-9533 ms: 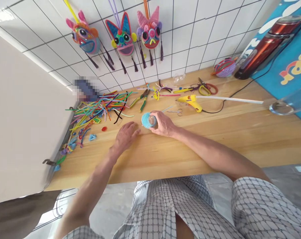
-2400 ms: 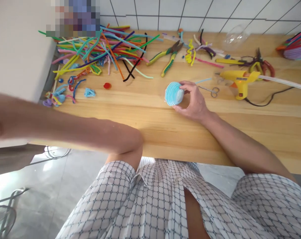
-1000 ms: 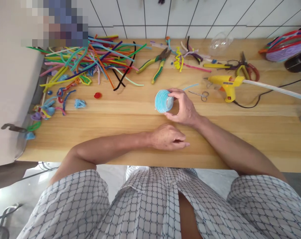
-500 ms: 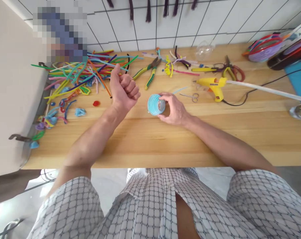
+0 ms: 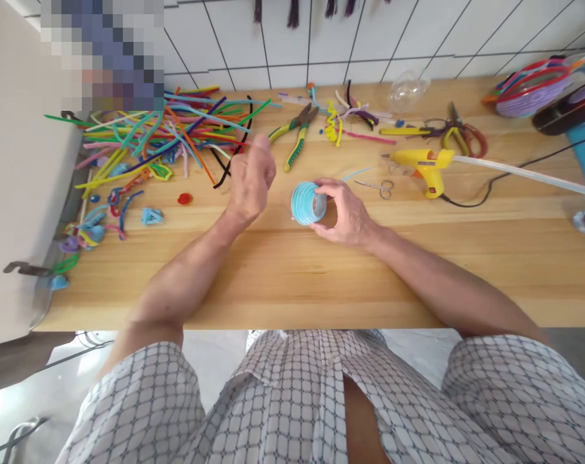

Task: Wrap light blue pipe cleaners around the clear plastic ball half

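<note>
A small clear cup wrapped in rings of light blue pipe cleaner lies tipped on the wooden table, its opening toward my right hand. My right thumb and fingers grip it around the rim. To the left of the cup, my left hand hovers above the table with its fingers curled in. It is a little blurred, and I see nothing in it. A loose light blue strand and small scissors lie just beyond my right hand.
Many coloured pipe cleaners are heaped at the back left, beside a red cap. Pliers lie behind the cup. On the right are a yellow glue gun with a cord, larger scissors and a clear plastic piece.
My left hand has turned over at the wrist and moved right, toward the cup. My right hand keeps hold of the cup. The whole view has shifted slightly.
</note>
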A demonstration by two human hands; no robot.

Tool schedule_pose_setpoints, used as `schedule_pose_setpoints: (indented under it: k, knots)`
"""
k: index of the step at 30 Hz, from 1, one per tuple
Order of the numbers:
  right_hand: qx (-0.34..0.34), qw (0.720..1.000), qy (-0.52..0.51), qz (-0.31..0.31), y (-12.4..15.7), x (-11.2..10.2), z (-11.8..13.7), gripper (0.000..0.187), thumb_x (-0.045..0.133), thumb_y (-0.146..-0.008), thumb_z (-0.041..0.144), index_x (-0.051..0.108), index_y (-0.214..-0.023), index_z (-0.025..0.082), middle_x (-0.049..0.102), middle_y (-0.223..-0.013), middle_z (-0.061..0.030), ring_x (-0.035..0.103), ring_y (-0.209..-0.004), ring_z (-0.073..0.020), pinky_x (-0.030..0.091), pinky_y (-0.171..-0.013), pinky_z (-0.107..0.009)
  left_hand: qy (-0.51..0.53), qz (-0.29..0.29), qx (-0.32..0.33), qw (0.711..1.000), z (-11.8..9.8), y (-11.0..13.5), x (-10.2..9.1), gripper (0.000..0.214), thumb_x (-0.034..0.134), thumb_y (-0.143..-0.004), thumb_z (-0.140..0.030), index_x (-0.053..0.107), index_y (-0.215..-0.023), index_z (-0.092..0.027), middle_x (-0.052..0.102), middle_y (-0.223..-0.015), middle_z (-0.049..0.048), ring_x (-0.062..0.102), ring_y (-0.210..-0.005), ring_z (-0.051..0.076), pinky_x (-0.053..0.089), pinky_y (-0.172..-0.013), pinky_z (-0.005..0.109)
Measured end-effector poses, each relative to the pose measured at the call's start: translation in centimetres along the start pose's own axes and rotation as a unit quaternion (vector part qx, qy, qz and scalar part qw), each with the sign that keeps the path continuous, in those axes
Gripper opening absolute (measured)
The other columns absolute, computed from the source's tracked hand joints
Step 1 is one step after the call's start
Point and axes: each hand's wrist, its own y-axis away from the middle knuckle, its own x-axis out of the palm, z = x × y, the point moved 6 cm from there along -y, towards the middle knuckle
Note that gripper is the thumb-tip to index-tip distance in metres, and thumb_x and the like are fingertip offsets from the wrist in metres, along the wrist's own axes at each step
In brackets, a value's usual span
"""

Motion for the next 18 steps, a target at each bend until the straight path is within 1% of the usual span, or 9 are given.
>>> schedule_pose_setpoints:
  k: [2, 3, 6, 8, 10, 12, 14, 16, 18]
  knots:
    - [-0.008, 1.0, 0.007, -0.001, 0.0, -0.1, 0.1, 0.077, 0.086, -0.087, 0.046, 0.047, -0.151, 0.029, 0.067, -0.151, -0.0184, 0.068, -0.141, -0.0385, 0.062, -0.112, -0.058, -0.091, 0.04, 0.039, 0.994, -0.4, 0.9, 0.3, 0.081, 0.056, -0.101, -0.084, 0.033, -0.05, -0.025, 0.027, -0.052, -0.0023, 0.028, -0.05, 0.014, 0.02, -0.052, 0.035]
    - [-0.01, 1.0, 0.011, -0.001, 0.0, -0.1, 0.0, 0.077, 0.086, -0.088, 0.047, 0.047, -0.151, 0.029, 0.066, -0.152, -0.0186, 0.068, -0.14, -0.0385, 0.062, -0.113, -0.058, -0.118, 0.05, 0.052, 0.99, -0.3, 1.2, 0.2, 0.079, 0.059, -0.101, -0.081, 0.035, -0.05, -0.025, 0.027, -0.053, -0.0019, 0.032, -0.051, 0.015, 0.022, -0.053, 0.035]
    - [-0.008, 1.0, 0.016, 0.006, 0.0, -0.1, 0.0, 0.075, 0.085, -0.089, 0.048, 0.046, -0.151, 0.029, 0.066, -0.153, -0.0185, 0.067, -0.142, -0.039, 0.06, -0.115, -0.061, -0.136, 0.038, 0.069, 0.988, 0.0, 0.7, -0.6, 0.074, 0.057, -0.104, -0.073, 0.036, -0.051, -0.026, 0.029, -0.055, -0.0011, 0.043, -0.055, 0.018, 0.032, -0.055, 0.035]
    - [-0.007, 1.0, 0.017, 0.008, 0.0, -0.1, 0.0, 0.075, 0.085, -0.089, 0.048, 0.046, -0.15, 0.029, 0.066, -0.153, -0.0183, 0.066, -0.143, -0.0396, 0.06, -0.116, -0.062, -0.135, 0.058, 0.077, 0.986, 0.2, 0.1, -0.6, 0.066, 0.057, -0.103, -0.072, 0.045, -0.056, -0.027, 0.039, -0.058, 0.0002, 0.052, -0.062, 0.021, 0.041, -0.058, 0.035]
    - [-0.007, 1.0, 0.021, 0.007, 0.0, -0.1, 0.1, 0.074, 0.085, -0.09, 0.047, 0.046, -0.15, 0.03, 0.066, -0.153, -0.018, 0.067, -0.142, -0.0399, 0.06, -0.115, -0.064, -0.139, 0.123, 0.094, 0.978, 0.4, 0.0, 0.3, 0.053, 0.062, -0.1, -0.073, 0.063, -0.073, -0.027, 0.06, -0.073, 0.0031, 0.062, -0.073, 0.023, 0.05, -0.065, 0.036]
    - [-0.012, 1.0, 0.028, 0.002, -0.1, -0.3, 0.2, 0.073, 0.083, -0.091, 0.047, 0.046, -0.152, 0.03, 0.066, -0.154, -0.0176, 0.068, -0.141, -0.0398, 0.062, -0.114, -0.064, -0.146, 0.202, 0.113, 0.962, 0.6, 0.5, 1.7, 0.049, 0.066, -0.097, -0.075, 0.073, -0.101, -0.026, 0.075, -0.101, 0.0079, 0.069, -0.089, 0.025, 0.056, -0.074, 0.038]
    - [-0.024, 0.999, 0.036, -0.007, -0.1, -0.4, 0.3, 0.072, 0.08, -0.093, 0.046, 0.046, -0.153, 0.03, 0.066, -0.154, -0.0176, 0.068, -0.14, -0.0398, 0.062, -0.113, -0.064, -0.155, 0.265, 0.128, 0.943, 0.9, 1.4, 2.9, 0.056, 0.068, -0.096, -0.075, 0.072, -0.122, -0.025, 0.076, -0.122, 0.0115, 0.073, -0.103, 0.027, 0.059, -0.084, 0.039]
    - [-0.03, 0.999, 0.042, -0.01, -0.1, -0.5, 0.3, 0.069, 0.079, -0.094, 0.044, 0.046, -0.153, 0.03, 0.065, -0.155, -0.0175, 0.068, -0.142, -0.0399, 0.062, -0.114, -0.064, -0.163, 0.308, 0.129, 0.928, 1.3, 2.2, 3.7, 0.061, 0.068, -0.098, -0.074, 0.07, -0.132, -0.024, 0.076, -0.127, 0.0112, 0.072, -0.11, 0.027, 0.06, -0.091, 0.04]
    - [-0.026, 0.999, 0.047, -0.004, -0.1, -0.4, 0.3, 0.067, 0.078, -0.095, 0.043, 0.046, -0.153, 0.031, 0.064, -0.158, -0.017, 0.067, -0.144, -0.04, 0.061, -0.117, -0.065, -0.161, 0.326, 0.118, 0.924, 1.8, 2.6, 4.1, 0.064, 0.067, -0.1, -0.074, 0.068, -0.137, -0.022, 0.077, -0.128, 0.0095, 0.072, -0.11, 0.026, 0.06, -0.094, 0.04]
